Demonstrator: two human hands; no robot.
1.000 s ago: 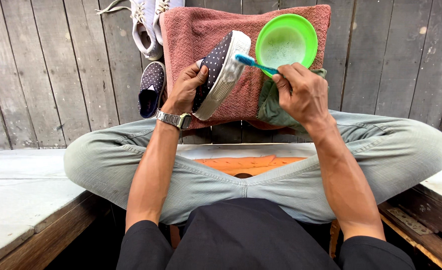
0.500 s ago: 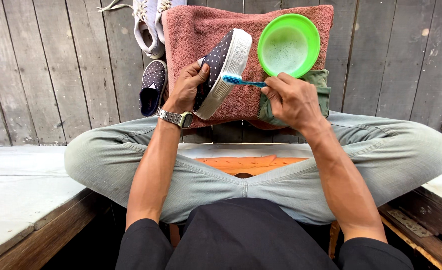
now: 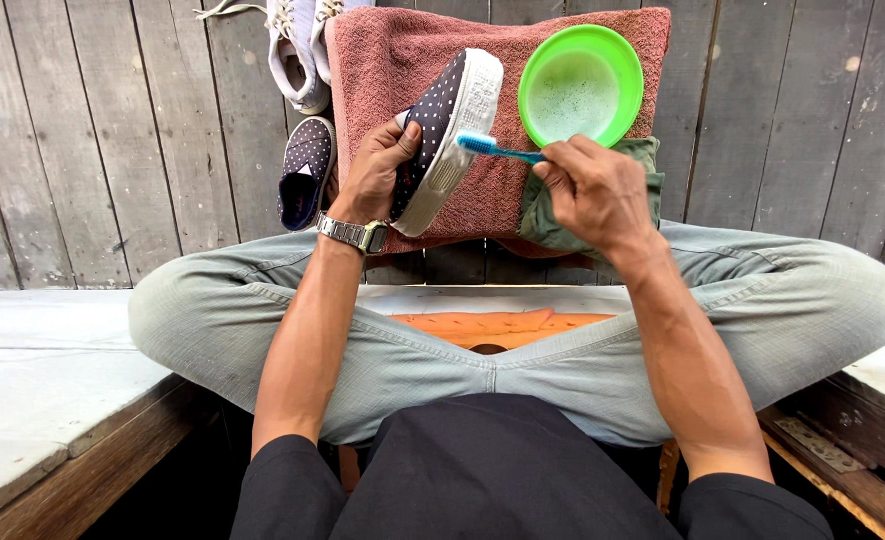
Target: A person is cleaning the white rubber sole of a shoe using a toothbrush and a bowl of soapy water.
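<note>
the left hand (image 3: 378,175) grips a dark blue dotted cloth shoe with a white sole (image 3: 443,135) over a pink towel (image 3: 563,190). the right hand (image 3: 593,190) pinches a blue plastic toothbrush (image 3: 493,149), its bristles touching the sole, near a green plastic bowl (image 3: 625,110).

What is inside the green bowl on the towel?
The green bowl holds pale, foamy-looking liquid, apparently shallow. Nothing else shows in it, though its near rim hides part of the bottom. It sits on the reddish towel, beyond the right hand holding a blue toothbrush.
</note>
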